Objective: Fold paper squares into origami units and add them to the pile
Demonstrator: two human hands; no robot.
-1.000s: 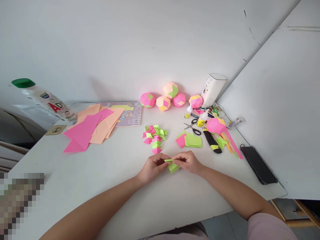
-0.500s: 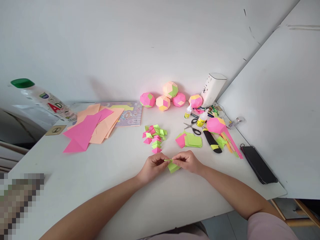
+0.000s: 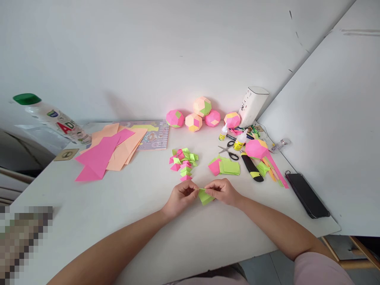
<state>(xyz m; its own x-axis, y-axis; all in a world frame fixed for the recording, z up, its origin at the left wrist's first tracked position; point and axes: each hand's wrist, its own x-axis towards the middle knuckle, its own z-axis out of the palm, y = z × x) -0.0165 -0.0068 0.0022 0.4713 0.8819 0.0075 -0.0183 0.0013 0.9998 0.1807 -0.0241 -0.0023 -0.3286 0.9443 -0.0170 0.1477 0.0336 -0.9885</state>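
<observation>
While the fingers of my left hand (image 3: 180, 200) are closed in a pinch on the green paper (image 3: 204, 197) at its top edge, between both hands over the counter (image 3: 139, 194), those of my right hand (image 3: 223, 193) pinch it farther along. I judge it light and easily creased, so gentle hold near the edges should suffice.

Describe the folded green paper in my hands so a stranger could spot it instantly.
Find the broad white table, then your bare left hand and bare right hand, close together. Both pinch the folded green paper. Unlike the flat green paper stack beyond, it's held.
</observation>
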